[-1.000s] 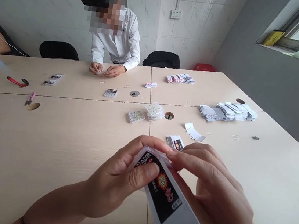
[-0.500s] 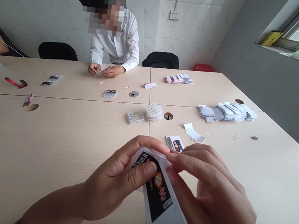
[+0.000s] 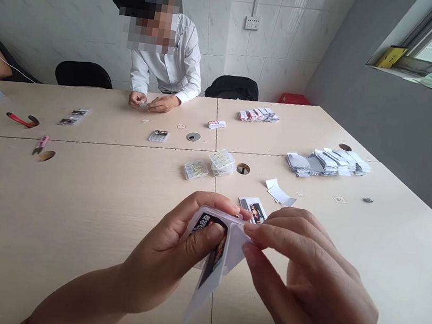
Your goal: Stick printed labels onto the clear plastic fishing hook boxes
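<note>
My left hand (image 3: 171, 252) grips a small clear plastic box (image 3: 197, 218), thumb pressing a black printed label (image 3: 202, 223) against its face. The lower part of the label hangs free below the box, bent away. At the box's right edge, my right hand (image 3: 315, 283) pinches a white paper flap (image 3: 237, 245) between thumb and forefinger. Whether this flap is the label's backing or its own edge I cannot tell. Just beyond my hands lies a stack of printed labels (image 3: 254, 210).
Clear boxes (image 3: 222, 162) sit mid-table, beside curled white paper strips (image 3: 279, 192). Paper stacks (image 3: 326, 163) lie at right. Pliers (image 3: 23, 121) and pink snips (image 3: 41, 145) rest at left. Opposite, a person in a white shirt (image 3: 168, 69) handles something small.
The label's loose part has swung left and down, folding away from my right hand. A white flap now shows between box and right fingers. A red-and-white object has come into view at left.
</note>
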